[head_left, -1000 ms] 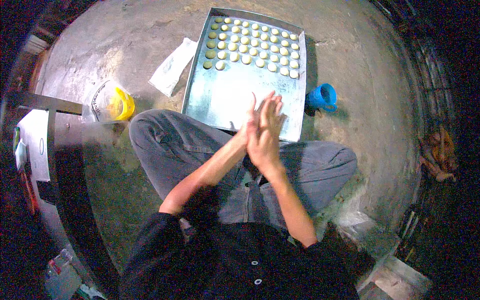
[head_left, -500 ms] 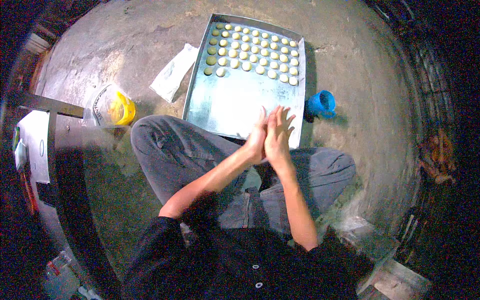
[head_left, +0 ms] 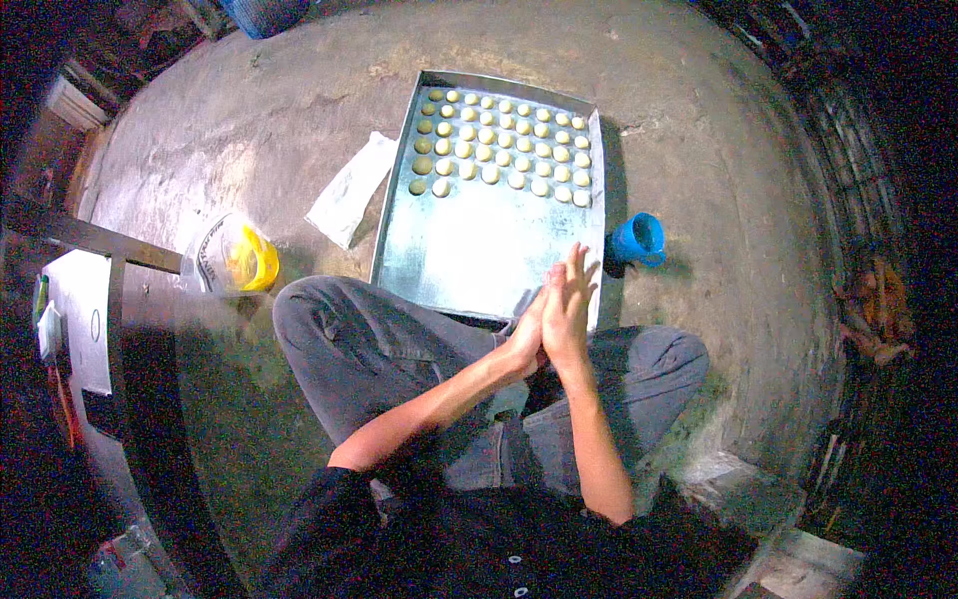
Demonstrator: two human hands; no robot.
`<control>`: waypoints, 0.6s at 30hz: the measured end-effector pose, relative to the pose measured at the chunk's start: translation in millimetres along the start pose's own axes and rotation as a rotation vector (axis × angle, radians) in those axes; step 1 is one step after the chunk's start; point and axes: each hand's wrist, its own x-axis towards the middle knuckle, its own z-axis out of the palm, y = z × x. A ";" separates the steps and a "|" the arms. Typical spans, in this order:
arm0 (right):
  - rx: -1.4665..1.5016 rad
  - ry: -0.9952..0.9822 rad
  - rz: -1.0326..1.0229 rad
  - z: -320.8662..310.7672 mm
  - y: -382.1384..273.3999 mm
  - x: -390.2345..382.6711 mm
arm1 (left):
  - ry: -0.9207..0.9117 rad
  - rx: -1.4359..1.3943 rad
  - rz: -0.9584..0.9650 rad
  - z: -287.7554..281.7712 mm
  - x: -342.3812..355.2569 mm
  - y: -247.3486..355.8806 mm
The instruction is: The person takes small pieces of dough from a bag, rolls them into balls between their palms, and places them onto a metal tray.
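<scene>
Over the near right corner of a shallow metal tray (head_left: 439,245), my left hand (head_left: 525,341) and my right hand (head_left: 566,317) are pressed palm to palm. Their fingers point away from me, fairly straight and close together; the right hand hides part of the left. Whatever lies between the palms, if anything, is hidden. Small round pale dough balls (head_left: 484,153) stand in rows across the far half of the tray. The tray's near half shows bare, shiny metal.
A blue cup (head_left: 639,241) stands right of the tray, a white plastic bag (head_left: 351,190) lies left. Farther left are a clear plastic container (head_left: 212,262) with something yellow at its side and a bench-like frame (head_left: 90,238). My crossed legs (head_left: 369,334) border the tray's near edge.
My view has tilted, so the tray and floor things sit lower in the picture. The hands stay palm to palm; their fingers, more spread before, are now closer together.
</scene>
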 end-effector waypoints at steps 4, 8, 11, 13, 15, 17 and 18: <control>-0.013 -0.090 -0.322 12.1 -24.7 -39.2 | -0.151 -0.387 0.033 -26.4 12.7 4.9; -0.048 -0.117 -0.279 5.4 -1.5 -38.0 | -0.071 -0.324 0.061 -5.3 -4.4 34.7; -0.041 -0.102 -0.017 7.2 2.6 -8.2 | -0.054 0.101 0.099 4.3 -15.0 26.6; -0.102 -0.132 -0.052 8.9 -24.6 -22.3 | -0.018 -0.050 0.121 3.8 -14.1 23.9; -0.071 0.015 -0.256 16.2 -31.3 -45.3 | -0.096 -0.254 0.079 -11.6 -4.8 24.6; 0.002 0.003 -0.432 17.0 -37.0 -55.8 | -0.116 -0.283 0.101 -15.6 -11.0 39.1; -0.031 -0.029 -0.333 16.9 -31.3 -50.9 | -0.065 -0.363 0.090 -12.1 -7.4 37.8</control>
